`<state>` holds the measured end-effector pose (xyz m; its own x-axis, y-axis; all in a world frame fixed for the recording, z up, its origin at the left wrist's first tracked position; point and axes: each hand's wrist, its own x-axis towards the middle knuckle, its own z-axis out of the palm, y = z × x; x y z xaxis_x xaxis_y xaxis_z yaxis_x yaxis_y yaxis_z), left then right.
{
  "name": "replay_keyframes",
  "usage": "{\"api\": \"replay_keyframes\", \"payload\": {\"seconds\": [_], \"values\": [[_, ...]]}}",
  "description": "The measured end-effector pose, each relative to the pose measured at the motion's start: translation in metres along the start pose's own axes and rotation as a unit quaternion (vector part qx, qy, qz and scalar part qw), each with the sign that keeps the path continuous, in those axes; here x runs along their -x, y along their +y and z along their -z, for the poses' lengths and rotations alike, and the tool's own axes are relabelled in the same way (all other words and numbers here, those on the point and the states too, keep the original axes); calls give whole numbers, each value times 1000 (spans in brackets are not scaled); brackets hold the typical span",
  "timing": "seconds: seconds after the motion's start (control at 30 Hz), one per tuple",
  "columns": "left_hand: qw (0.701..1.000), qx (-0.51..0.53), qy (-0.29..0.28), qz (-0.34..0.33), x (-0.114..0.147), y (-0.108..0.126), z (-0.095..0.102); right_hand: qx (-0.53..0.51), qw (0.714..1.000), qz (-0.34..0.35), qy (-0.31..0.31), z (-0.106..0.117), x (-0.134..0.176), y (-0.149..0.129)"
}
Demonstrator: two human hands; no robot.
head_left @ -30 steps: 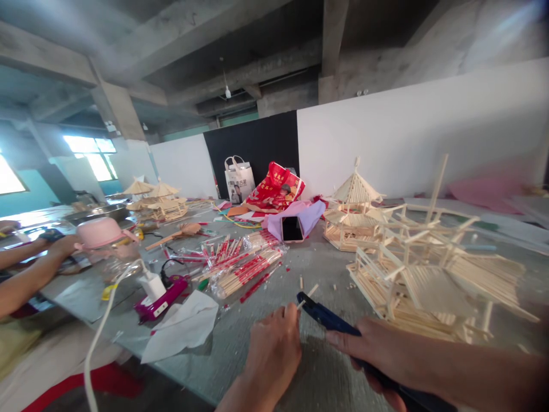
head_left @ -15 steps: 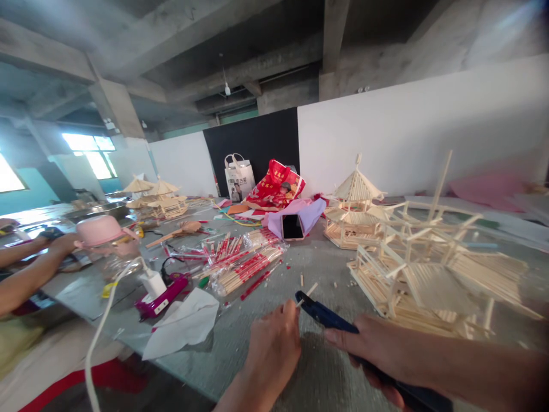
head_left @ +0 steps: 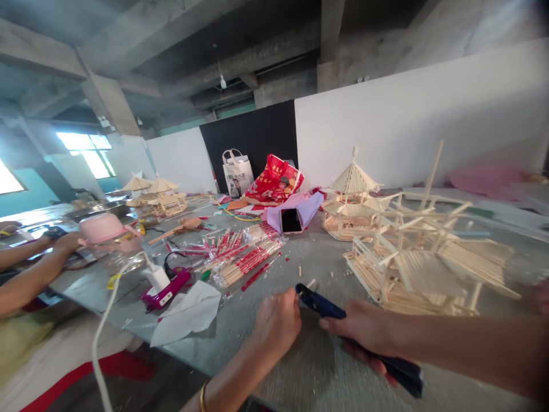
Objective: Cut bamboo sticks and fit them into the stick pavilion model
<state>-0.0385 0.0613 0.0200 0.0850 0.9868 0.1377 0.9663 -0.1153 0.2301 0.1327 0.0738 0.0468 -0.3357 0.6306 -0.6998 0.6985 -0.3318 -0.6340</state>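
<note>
My right hand (head_left: 364,329) is wrapped round the handles of a dark blue hand cutter (head_left: 321,303), whose head points up and left. Close against that head, my left hand (head_left: 278,317) is closed with its fingertips pinched. A short piece of thin wooden stick (head_left: 311,283) shows just past the cutter head; the part between jaws and fingers is mostly hidden. Just beyond lies a small cut bit of wood (head_left: 300,270) on the grey table (head_left: 240,337). Right of my hands stands a house model made of wooden sticks (head_left: 429,274).
A stick pavilion (head_left: 354,189) stands behind the house model. Bundled chopsticks (head_left: 253,260) in red-marked wrappers lie ahead of my left hand, with a propped phone (head_left: 291,221) behind. Leftward are white paper (head_left: 189,312), a purple power strip (head_left: 167,290) with a cable, and another person's arms (head_left: 38,269).
My view has shifted slightly. The cutter's handles look closer together, and less of the stick shows between its head and my left fingers.
</note>
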Motion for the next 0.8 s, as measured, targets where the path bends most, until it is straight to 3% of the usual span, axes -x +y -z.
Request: {"api": "replay_keyframes", "payload": {"seconds": [0.13, 0.3, 0.53, 0.8], "values": [[1000, 18, -6, 3, -6, 1, 0, -7, 1000, 4, -6, 3, -1, 3], [998, 54, -24, 17, -11, 2, 4, -24, 997, -50, -50, 9, 2, 1], [992, 101, -68, 35, -19, -6, 4, -42, 998, -27, -48, 8, 8, -2], [998, 48, -30, 25, -7, 2, 7, -55, 997, -12, -43, 6, -2, 6]]}}
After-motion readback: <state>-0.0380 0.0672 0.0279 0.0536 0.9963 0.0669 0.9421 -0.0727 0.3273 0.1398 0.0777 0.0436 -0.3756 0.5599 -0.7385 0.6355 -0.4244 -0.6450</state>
